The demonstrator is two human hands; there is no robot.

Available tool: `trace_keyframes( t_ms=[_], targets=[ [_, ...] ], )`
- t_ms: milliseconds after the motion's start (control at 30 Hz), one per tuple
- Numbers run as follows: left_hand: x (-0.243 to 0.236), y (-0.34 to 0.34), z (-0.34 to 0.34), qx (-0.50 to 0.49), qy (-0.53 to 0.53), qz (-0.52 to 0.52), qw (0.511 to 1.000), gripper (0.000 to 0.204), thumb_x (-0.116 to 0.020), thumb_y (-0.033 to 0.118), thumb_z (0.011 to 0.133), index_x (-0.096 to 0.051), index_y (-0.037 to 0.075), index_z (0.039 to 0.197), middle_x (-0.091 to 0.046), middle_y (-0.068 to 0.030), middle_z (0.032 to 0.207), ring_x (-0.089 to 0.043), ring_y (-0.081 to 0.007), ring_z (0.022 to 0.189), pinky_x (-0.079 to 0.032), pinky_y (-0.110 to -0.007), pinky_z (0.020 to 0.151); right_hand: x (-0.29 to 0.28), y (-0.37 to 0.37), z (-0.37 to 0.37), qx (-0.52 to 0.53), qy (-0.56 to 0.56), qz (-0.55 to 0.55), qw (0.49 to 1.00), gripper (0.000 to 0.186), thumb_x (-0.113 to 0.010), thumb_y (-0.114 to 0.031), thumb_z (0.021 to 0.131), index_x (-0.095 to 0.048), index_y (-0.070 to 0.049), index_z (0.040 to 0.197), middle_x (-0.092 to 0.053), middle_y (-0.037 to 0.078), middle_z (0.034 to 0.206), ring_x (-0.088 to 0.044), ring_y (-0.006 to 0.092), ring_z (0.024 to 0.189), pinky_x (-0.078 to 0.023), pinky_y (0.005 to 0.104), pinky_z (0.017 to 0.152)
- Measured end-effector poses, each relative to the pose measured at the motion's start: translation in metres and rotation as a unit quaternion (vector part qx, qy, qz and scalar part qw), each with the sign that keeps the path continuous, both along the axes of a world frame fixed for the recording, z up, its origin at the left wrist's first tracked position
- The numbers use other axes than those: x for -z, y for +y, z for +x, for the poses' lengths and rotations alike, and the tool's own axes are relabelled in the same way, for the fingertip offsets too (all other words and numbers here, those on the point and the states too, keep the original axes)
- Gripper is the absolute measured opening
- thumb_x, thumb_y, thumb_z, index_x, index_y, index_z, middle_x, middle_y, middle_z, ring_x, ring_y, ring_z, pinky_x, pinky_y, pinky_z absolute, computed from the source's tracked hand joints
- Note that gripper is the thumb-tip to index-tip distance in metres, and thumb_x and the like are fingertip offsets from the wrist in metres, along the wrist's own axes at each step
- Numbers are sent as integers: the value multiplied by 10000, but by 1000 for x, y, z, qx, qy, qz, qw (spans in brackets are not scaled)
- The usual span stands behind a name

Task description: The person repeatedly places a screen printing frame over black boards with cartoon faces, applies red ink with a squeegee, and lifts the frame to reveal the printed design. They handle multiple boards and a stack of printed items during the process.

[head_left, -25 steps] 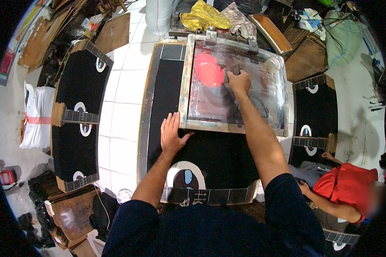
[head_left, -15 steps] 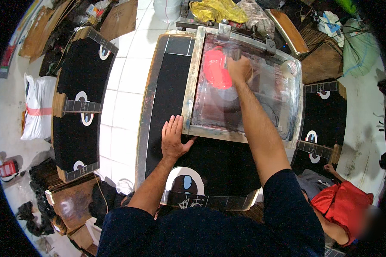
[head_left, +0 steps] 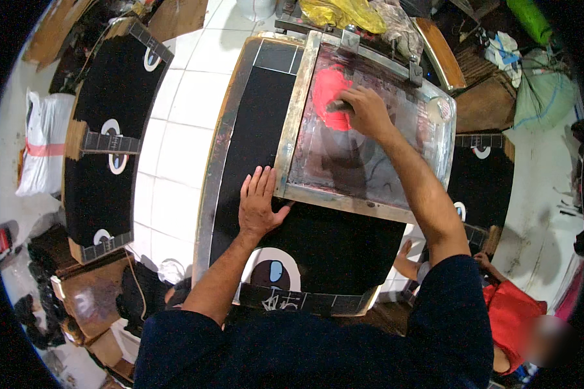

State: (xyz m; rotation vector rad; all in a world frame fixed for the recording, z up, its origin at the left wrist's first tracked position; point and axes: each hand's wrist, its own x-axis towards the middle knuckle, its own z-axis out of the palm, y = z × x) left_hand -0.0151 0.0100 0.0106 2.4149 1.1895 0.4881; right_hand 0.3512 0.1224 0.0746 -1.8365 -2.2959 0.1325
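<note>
My right hand (head_left: 366, 111) is closed on a dark hand tool (head_left: 337, 106) at a patch of bright pink ink (head_left: 331, 85) inside a screen-printing screen (head_left: 383, 175) with a worn frame (head_left: 344, 207). My left hand (head_left: 259, 204) lies with straight fingers on a black printed panel (head_left: 334, 256), its fingertips beside the frame's lower left corner. The panel has a white eye-like ring near its lower edge. Metal clamps (head_left: 350, 42) hold the screen's far edge, and a round pale object (head_left: 439, 109) sits at its upper right.
Similar black panels are stacked at left (head_left: 97, 188) and right (head_left: 474, 175), beside white floor tiles (head_left: 169, 149). Yellow plastic (head_left: 344, 13), a white sack (head_left: 42, 142), a green sack (head_left: 538, 97) and cardboard surround them. A co-worker in a red shirt (head_left: 509, 318) is at lower right.
My right hand has turned and shifted across the pink ink with the tool, its wrist further right. The scene has moved up in the view; my left hand stays by the frame corner.
</note>
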Motion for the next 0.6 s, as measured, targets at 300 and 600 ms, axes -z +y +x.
trace_keyframes(
  t_ms=[300, 600],
  targets=[
    [4, 0, -2, -3, -17, -11, 1000, 1025, -847, 355, 737, -352, 42, 1579, -432, -157, 1588, -350, -338, 1515, -271, -539, 1239, 19, 63, -1, 93, -51, 69, 992, 416, -699, -64, 767, -660, -110, 1178, -712, 87, 1055, -670, 306, 1033, -501, 473, 837],
    [1, -1, -1, -7, -32, -20, 999, 1072, -877, 391, 742, -326, 6, 1577, -428, -206, 1573, -369, -352, 1502, -277, -540, 1248, 15, -42, -16, 55, -31, 75, 995, 227, -708, -92, 813, -653, -121, 1032, -690, 52, 993, -632, 300, 1004, -453, 445, 853]
  ],
)
